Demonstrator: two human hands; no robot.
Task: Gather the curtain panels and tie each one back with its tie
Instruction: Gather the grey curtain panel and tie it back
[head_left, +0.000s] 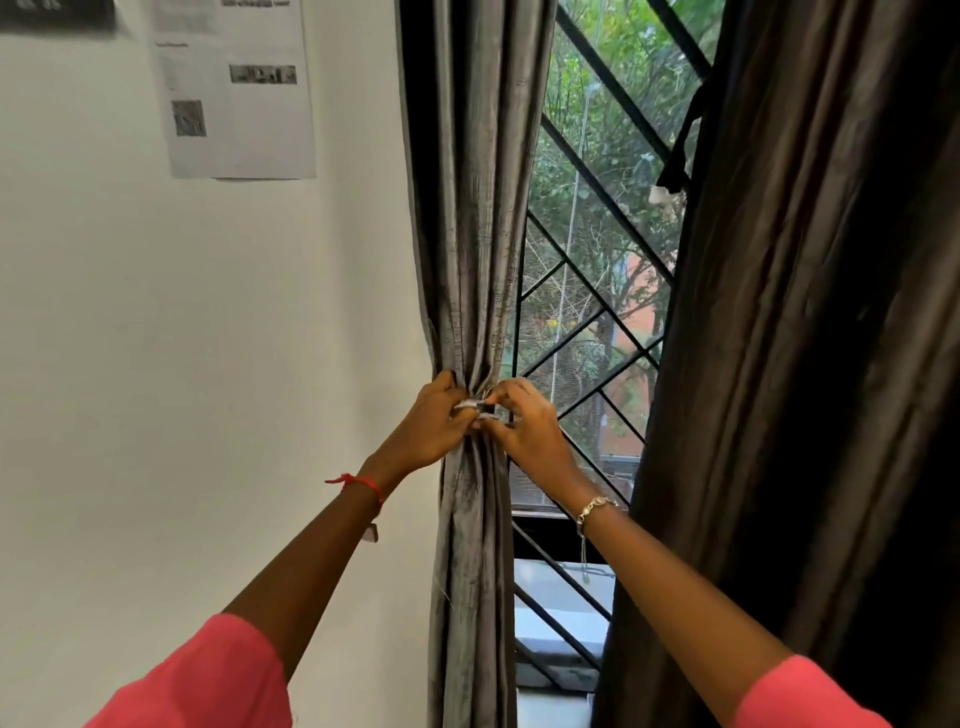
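Observation:
The left curtain panel (475, 234), grey-brown and shiny, hangs beside the white wall and is bunched into a narrow waist at mid height. A thin pale tie (474, 405) wraps that waist. My left hand (434, 423) pinches one end of the tie on the left of the bunch. My right hand (522, 423) pinches the other end on the right, fingertips almost meeting the left hand's. The right curtain panel (810, 364), dark brown, hangs loose and ungathered, with no tie visible around it.
A window with a black diagonal metal grille (597, 312) shows between the panels, trees outside. A printed paper sheet (234, 88) is stuck on the white wall (182, 338) at upper left. A dark strip of cloth (680, 156) hangs at the right panel's edge.

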